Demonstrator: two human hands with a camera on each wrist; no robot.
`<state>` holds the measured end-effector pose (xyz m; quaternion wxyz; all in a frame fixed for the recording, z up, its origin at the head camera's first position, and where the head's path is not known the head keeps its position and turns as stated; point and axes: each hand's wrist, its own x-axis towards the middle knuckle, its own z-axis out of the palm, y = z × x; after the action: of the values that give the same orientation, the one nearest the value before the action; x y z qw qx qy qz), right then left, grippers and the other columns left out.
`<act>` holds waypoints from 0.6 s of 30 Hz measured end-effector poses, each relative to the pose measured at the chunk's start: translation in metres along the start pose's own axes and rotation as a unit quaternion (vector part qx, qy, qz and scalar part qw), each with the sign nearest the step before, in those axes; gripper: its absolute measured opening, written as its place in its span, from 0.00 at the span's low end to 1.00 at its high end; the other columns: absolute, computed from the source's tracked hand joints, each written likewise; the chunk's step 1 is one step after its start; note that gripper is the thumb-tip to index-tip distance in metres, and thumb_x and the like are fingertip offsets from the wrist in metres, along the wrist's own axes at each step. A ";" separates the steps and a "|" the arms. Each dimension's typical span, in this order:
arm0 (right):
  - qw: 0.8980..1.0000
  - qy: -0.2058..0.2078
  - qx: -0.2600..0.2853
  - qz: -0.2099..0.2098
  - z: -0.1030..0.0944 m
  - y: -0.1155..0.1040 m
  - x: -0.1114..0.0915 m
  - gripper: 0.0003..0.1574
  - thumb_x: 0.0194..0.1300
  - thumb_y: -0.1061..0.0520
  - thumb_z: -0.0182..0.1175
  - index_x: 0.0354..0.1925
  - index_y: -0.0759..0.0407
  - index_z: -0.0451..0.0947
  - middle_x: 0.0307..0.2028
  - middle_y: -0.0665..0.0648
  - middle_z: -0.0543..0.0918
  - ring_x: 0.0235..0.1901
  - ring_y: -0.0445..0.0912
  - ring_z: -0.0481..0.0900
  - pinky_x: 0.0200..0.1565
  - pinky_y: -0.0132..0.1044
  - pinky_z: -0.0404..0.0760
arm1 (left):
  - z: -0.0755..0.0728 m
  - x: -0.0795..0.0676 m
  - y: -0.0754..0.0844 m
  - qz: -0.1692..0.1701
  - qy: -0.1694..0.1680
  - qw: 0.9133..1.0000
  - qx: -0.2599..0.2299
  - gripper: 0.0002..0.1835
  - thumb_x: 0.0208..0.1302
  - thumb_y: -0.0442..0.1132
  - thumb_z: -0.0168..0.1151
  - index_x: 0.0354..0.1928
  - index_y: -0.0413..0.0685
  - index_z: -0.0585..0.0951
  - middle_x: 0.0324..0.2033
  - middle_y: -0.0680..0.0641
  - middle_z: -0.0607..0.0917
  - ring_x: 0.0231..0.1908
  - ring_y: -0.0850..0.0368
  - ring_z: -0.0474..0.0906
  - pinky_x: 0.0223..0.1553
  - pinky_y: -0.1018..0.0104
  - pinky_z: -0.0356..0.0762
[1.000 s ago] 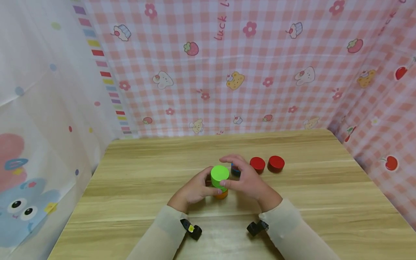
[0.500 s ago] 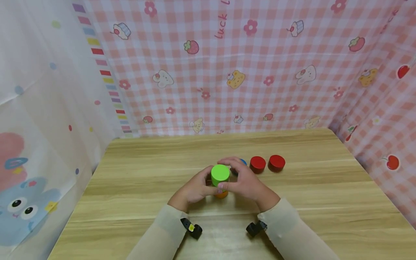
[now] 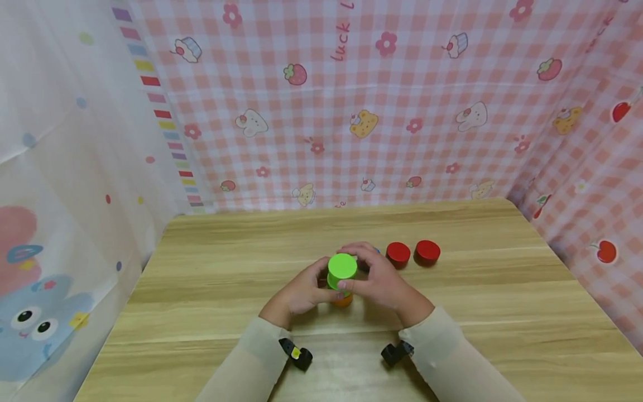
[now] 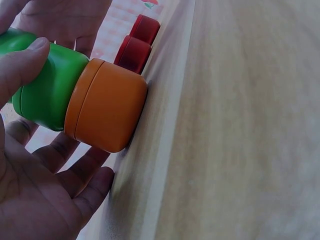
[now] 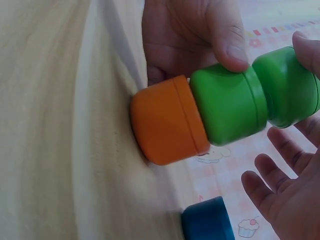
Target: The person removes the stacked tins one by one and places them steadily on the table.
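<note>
A stack of small round-edged cylinders stands between both hands. At its bottom an orange cylinder [image 5: 167, 120] rests on the table, with a green cylinder [image 5: 227, 105] on it. My left hand [image 3: 300, 290] holds this lower green piece, thumb in front and fingers behind. A second green cylinder [image 3: 342, 267] sits at the top, slightly tilted and off-centre over the lower one. My right hand [image 3: 379, 282] grips that upper piece, its thumb on the near side. Partly hidden behind the right hand is a blue cylinder [image 5: 205, 222].
Two red cylinders, one nearer [image 3: 398, 255] and one farther right [image 3: 427, 253], stand beyond the right hand. The wooden table [image 3: 226, 240] meets a pink checked cloth [image 3: 321, 123] at the back. A white patterned cloth [image 3: 90, 184] hangs at the left.
The right fingers have closed in around the upper green cylinder, which has shifted slightly right and tipped a little. The left hand stays in place on the lower green one.
</note>
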<state>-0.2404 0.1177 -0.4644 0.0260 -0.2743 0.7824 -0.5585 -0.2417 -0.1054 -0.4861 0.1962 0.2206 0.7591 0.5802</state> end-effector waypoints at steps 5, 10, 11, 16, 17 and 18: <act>1.000 0.007 0.003 0.001 -0.007 -0.004 0.000 0.33 0.62 0.60 0.77 0.64 0.60 0.79 0.65 0.62 0.76 0.62 0.58 0.75 0.65 0.61 0.72 | 0.000 0.000 -0.001 -0.005 0.000 1.000 0.001 0.31 0.67 0.35 0.72 0.70 0.44 0.72 0.64 0.45 0.79 0.64 0.49 0.76 0.71 0.46 0.70; 1.000 0.018 0.006 0.010 -0.017 -0.002 -0.001 0.33 0.62 0.60 0.76 0.64 0.58 0.79 0.65 0.60 0.75 0.61 0.59 0.76 0.65 0.60 0.74 | 0.000 -0.001 -0.004 -0.008 -0.001 1.000 0.019 0.29 0.68 0.37 0.72 0.68 0.47 0.73 0.60 0.47 0.81 0.59 0.53 0.78 0.68 0.50 0.73; 1.000 0.022 0.007 0.013 -0.019 -0.001 -0.001 0.33 0.62 0.60 0.76 0.64 0.57 0.79 0.65 0.60 0.75 0.62 0.58 0.76 0.66 0.60 0.73 | 0.000 -0.001 -0.004 -0.006 -0.001 1.000 0.021 0.28 0.68 0.37 0.72 0.67 0.46 0.73 0.59 0.47 0.81 0.58 0.53 0.78 0.67 0.51 0.73; 0.999 0.043 0.000 0.020 -0.031 0.000 -0.001 0.35 0.62 0.58 0.77 0.66 0.56 0.78 0.66 0.58 0.76 0.66 0.55 0.73 0.69 0.62 0.69 | 0.000 0.001 -0.007 0.000 0.002 1.000 0.019 0.28 0.68 0.38 0.73 0.66 0.46 0.74 0.59 0.46 0.81 0.58 0.53 0.78 0.66 0.53 0.73; 0.999 0.046 -0.001 0.021 -0.034 -0.001 -0.001 0.36 0.62 0.58 0.77 0.66 0.56 0.78 0.66 0.58 0.76 0.66 0.55 0.73 0.69 0.62 0.69 | 0.000 0.002 -0.008 0.000 0.003 1.000 0.019 0.28 0.67 0.38 0.73 0.66 0.46 0.74 0.59 0.46 0.81 0.59 0.53 0.78 0.67 0.52 0.73; 0.999 0.049 -0.004 0.022 -0.036 -0.002 -0.001 0.36 0.63 0.58 0.77 0.67 0.56 0.77 0.67 0.58 0.76 0.66 0.56 0.73 0.68 0.62 0.70 | -0.001 0.003 -0.008 -0.002 0.005 1.000 0.017 0.27 0.67 0.37 0.73 0.66 0.47 0.75 0.59 0.46 0.81 0.60 0.53 0.78 0.67 0.52 0.72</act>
<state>-0.2515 0.1492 -0.4496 -0.0013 -0.2297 0.7904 -0.5679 -0.2456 -0.1058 -0.4939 0.1895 0.2198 0.7704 0.5677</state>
